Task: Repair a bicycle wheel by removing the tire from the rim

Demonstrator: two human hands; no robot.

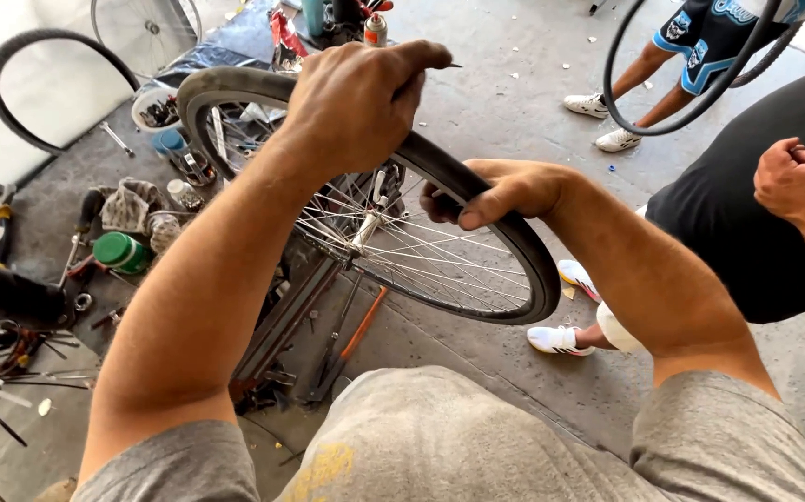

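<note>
Figure: Tyre work on a spoked bicycle wheel. The left hand, fingers curled shut, pinches a thin dark pointed object whose tip juts just beyond the fingertips; what it is cannot be told. It hovers directly above the black tyre. The right hand clamps the tyre tread, thumb on top, fingers wrapped under toward the rim. The step in hand appears to be probing or picking at the tread. Judged from this, the next move calls for a steady grip below and a precise tip above.
</note>
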